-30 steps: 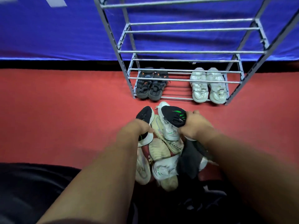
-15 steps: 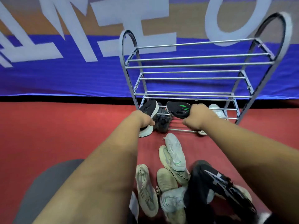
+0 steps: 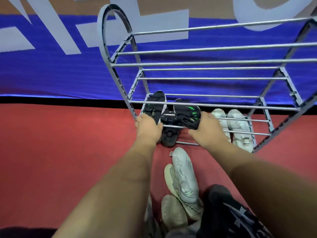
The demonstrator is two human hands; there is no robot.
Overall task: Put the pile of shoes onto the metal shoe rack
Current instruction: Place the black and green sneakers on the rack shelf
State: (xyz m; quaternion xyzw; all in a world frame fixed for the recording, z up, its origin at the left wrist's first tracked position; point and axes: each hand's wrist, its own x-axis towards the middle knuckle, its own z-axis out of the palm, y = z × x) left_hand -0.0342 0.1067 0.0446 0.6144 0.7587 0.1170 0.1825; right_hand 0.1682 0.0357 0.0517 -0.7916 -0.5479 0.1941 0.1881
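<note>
The grey metal shoe rack (image 3: 205,63) stands against the blue banner. My left hand (image 3: 148,127) grips one black shoe with green marks (image 3: 155,107), and my right hand (image 3: 208,128) grips its mate (image 3: 187,115). Both shoes are at the left of the second shelf from the bottom, heels toward me. Below them a dark sandal pair (image 3: 169,136) sits on the bottom shelf. A white shoe pair (image 3: 235,127) occupies the bottom shelf's right side. The pile of shoes (image 3: 183,189) lies on the red floor between my forearms.
A white shoe with a green accent (image 3: 184,176) tops the pile, and a black shoe with grey marks (image 3: 236,215) lies at its right. Upper rack shelves hold nothing. Red floor (image 3: 68,152) spreads to the left.
Both hands have lifted the black-and-green pair out of the pile and carried it forward into the rack's lower left. The view has tilted up and moved closer to the rack.
</note>
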